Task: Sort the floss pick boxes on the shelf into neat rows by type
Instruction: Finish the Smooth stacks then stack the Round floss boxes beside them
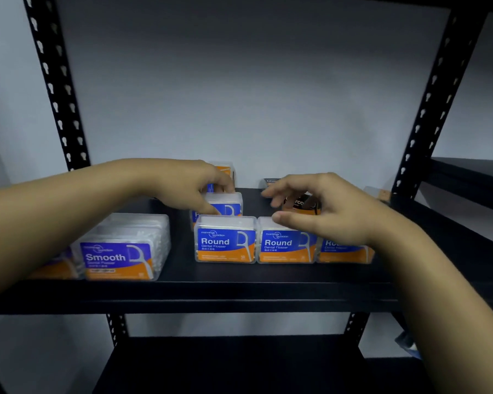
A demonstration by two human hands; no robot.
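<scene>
On the black shelf (268, 294), three "Round" floss boxes stand side by side at the front: one (225, 245), a second (282, 247) and a third (345, 253) partly behind my right wrist. Behind the first stands another Round box (225, 204); my left hand (191, 186) grips it, thumb on its near side, fingers over its far edge. My right hand (322, 209) hovers with fingers loosely spread over the second Round box and a black charcoal box (298, 203), holding nothing. A "Smooth" box (117, 260) stands front left.
Another blue-orange box (57, 265) sits left of the Smooth box, half hidden by my left arm. More boxes stand at the back: one (225, 167), a dark one (271, 182), and one far right (377, 191). Black perforated uprights (57, 89) flank the shelf.
</scene>
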